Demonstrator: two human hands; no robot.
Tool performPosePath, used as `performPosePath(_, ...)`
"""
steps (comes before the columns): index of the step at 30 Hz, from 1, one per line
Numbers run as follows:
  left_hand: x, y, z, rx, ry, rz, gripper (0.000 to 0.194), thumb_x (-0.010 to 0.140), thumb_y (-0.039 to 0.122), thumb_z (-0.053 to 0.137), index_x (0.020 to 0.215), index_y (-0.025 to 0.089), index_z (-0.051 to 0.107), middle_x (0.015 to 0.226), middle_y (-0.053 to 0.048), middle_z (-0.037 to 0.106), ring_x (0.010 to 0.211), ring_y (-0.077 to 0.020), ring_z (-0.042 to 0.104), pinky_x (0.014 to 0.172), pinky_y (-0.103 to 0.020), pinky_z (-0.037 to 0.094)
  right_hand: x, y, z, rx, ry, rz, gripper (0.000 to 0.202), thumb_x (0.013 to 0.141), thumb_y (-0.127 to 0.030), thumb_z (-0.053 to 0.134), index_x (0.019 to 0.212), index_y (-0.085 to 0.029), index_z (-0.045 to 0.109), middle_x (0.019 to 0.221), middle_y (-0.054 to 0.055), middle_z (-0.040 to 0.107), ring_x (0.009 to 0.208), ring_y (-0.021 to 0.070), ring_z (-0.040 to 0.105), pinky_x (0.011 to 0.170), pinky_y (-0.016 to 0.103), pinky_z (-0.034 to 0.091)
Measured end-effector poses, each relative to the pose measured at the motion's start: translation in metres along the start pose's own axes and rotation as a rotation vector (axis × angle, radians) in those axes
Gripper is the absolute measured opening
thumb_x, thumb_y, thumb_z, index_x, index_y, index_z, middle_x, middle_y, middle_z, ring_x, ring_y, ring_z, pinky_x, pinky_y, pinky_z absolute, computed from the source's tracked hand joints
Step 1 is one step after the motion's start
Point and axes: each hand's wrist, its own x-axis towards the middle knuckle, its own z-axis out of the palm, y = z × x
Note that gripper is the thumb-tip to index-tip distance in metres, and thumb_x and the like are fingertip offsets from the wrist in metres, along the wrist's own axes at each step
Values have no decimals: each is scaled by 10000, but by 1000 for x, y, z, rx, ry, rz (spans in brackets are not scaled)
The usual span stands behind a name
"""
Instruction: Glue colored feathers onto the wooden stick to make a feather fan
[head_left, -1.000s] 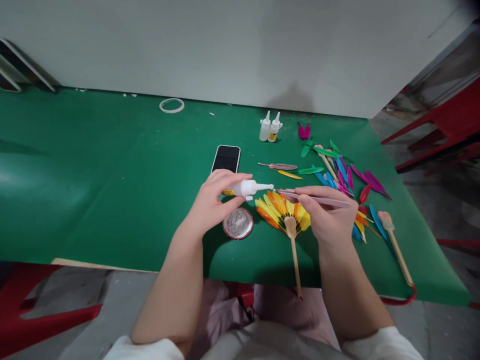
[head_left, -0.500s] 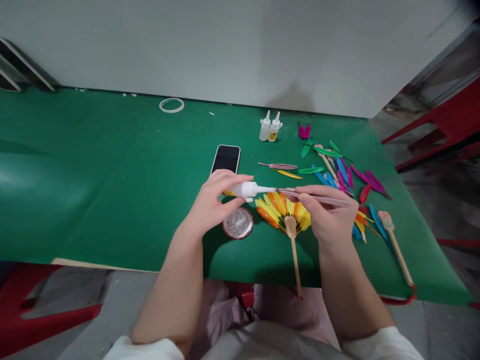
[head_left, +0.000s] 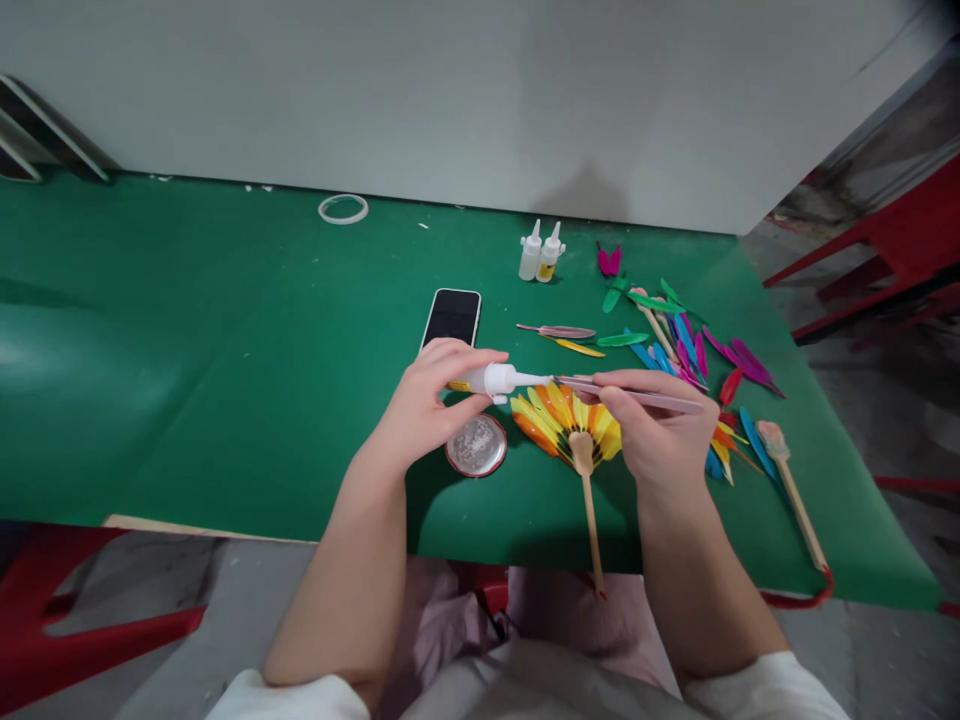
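My left hand (head_left: pixel 433 408) is closed round a small white glue bottle (head_left: pixel 496 381), tipped on its side with its nozzle pointing right. In my right hand (head_left: pixel 664 420) is a pair of pinkish tweezers (head_left: pixel 637 396); their tips meet the nozzle's end. Whatever the tips pinch is too small to make out. Below lies a fan of yellow and orange feathers (head_left: pixel 541 420) with a wooden handle (head_left: pixel 589 520), which reaches past the table's front edge. Near my left hand is a round, red-rimmed lid or dish (head_left: pixel 476 447) with small whitish bits in it.
A phone (head_left: pixel 454 315) lies behind my left hand. Two more glue bottles (head_left: pixel 539 258) stand near the wall. Loose coloured feathers (head_left: pixel 679 335) are heaped on the right, beside another wooden handle (head_left: pixel 796 500). A clear ring (head_left: pixel 343 209) rests at the back of the green table (head_left: pixel 187 400).
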Motion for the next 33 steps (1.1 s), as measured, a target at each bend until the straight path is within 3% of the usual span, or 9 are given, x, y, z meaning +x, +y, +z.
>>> performPosePath(7, 0, 0, 0, -36, 5, 26, 341, 734, 118, 666, 1062, 214, 662, 1015, -49, 655, 991, -197, 555, 904, -348, 437, 1, 1, 0, 6, 5, 7, 95, 709, -190, 741, 776, -256, 750, 726, -11, 754, 636, 176, 725, 557, 241, 609)
performPosePath(21, 0, -2, -1, -10, 18, 30, 321, 750, 152, 672, 1065, 217, 664, 1004, -50, 656, 978, -194, 560, 885, -347, 438, -1, 0, -1, 1, -16, 55, 45, 693, -262, 751, 733, -242, 746, 719, 6, 751, 633, 193, 720, 572, 284, 615)
performPosePath(33, 0, -3, 0, 12, 39, 23, 318, 756, 167, 674, 1069, 222, 666, 1005, -50, 660, 974, -194, 563, 881, -347, 443, -2, 0, -4, -2, -106, 37, 86, 706, -196, 738, 760, -262, 752, 736, -8, 755, 647, 175, 721, 575, 251, 607)
